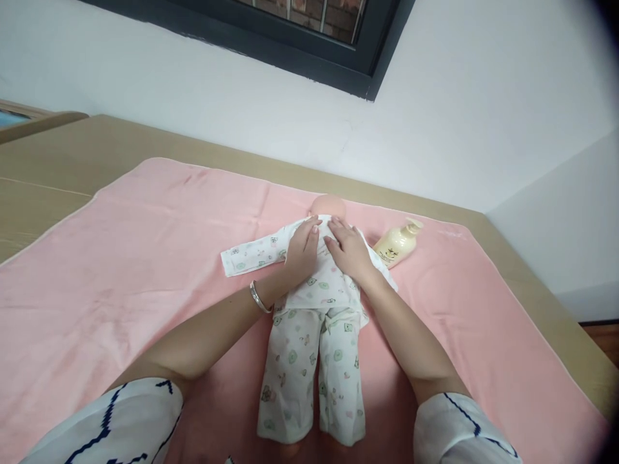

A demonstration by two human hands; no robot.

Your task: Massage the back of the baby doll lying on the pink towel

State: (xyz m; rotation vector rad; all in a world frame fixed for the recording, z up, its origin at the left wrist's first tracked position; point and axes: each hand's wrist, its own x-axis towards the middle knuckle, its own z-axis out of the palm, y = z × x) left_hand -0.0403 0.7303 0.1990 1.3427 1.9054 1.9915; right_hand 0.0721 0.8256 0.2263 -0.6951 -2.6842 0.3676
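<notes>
A baby doll [328, 205] lies on a pink mat, its head at the far end and only the top of it showing. It wears a white printed long-sleeved top [322, 293] and matching printed trousers [290, 361]. My left hand [302, 251] rests on the left side of the top's chest, fingers stretched toward the collar. On the right side of the chest lies my right hand [352, 252], palm down with its fingers spread. Neither hand grips anything. The left sleeve [254, 254] stretches out flat; the right one is partly hidden by my forearm.
Right of the doll, a cream pump bottle [397, 243] lies tilted on the pink mat [120, 309]. The mat covers a wooden tabletop [130, 138]. Beyond are a white wall [435, 129] and a dark window frame [290, 51].
</notes>
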